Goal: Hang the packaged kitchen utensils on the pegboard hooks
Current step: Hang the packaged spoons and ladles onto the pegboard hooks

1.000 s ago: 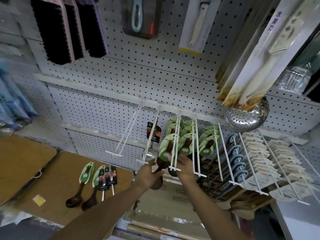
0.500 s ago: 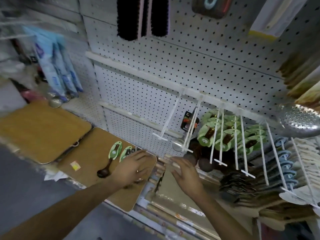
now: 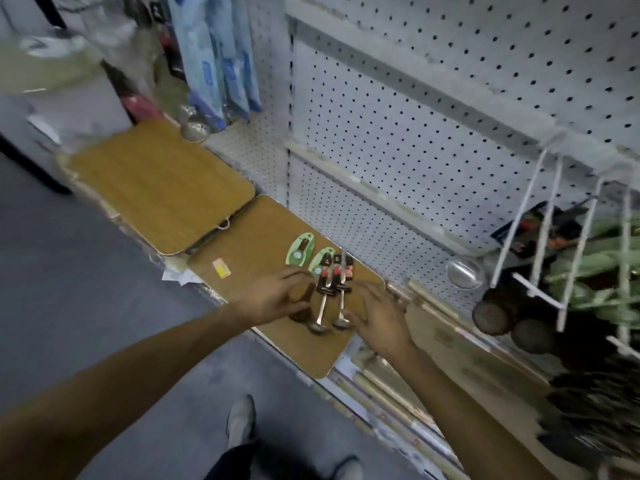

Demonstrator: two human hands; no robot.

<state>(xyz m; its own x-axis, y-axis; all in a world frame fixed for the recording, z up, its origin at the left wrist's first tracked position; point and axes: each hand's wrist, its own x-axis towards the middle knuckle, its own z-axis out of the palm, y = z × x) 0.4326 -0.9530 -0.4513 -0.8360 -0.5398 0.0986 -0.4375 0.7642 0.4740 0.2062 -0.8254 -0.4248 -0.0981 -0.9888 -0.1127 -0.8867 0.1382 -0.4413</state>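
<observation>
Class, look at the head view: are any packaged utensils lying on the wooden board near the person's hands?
Yes: two green-carded wooden spoons and two black-carded metal ladles lie on the wooden board, between the left hand and right hand.

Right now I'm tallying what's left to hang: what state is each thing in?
Green-carded spoons: two, lying flat on the board, unhung.
Black-carded metal ladles: two, lying flat beside them, unhung.
Left hand: fingers curled at a dark spoon bowl; grip unclear.
Right hand: fingers spread beside the ladles, holding nothing.
White hooks: carry green-carded packs; blurred.
Wooden board: lies flat.
</observation>
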